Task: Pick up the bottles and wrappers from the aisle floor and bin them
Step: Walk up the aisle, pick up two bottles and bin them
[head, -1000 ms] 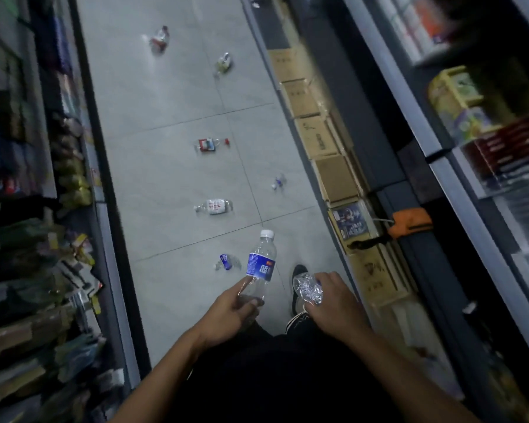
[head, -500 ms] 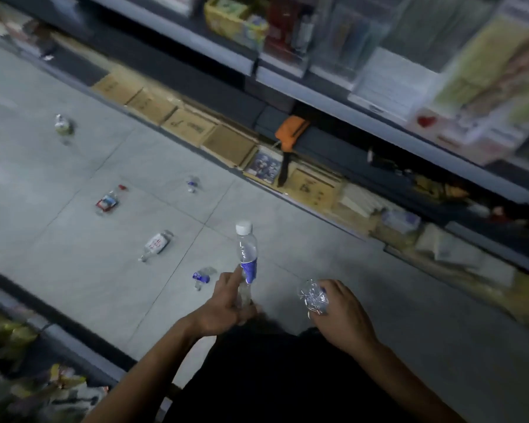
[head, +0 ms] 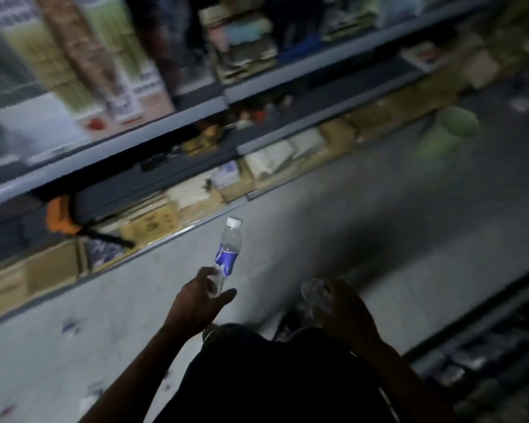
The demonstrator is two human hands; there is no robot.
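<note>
The person has turned away from the littered stretch of aisle: a second ago the view ran down the floor past several scattered bottles and wrappers, and now it faces the shelving side-on, with a pale green bin [head: 449,132] come into sight far along the floor at upper right. This suggests the step in hand is carrying to the bin, with further trips to follow. The left hand [head: 200,303] grips the base of a clear bottle [head: 229,248] with a blue label and white cap, held upright and tilted slightly away, as it was before. The right hand [head: 341,312] is curled round a crumpled clear wrapper or crushed bottle [head: 313,293]; blur prevents telling which. Both are well apart from the bin. Small blurred scraps [head: 71,326] lie on the floor at lower left, not yet collected. The floor [head: 364,215] is pale grey tile, dim in the middle. Shelves [head: 177,123] of boxed and packaged goods line the far side, with an orange object [head: 60,216] at their lower left; darker shelving borders the lower right.
</note>
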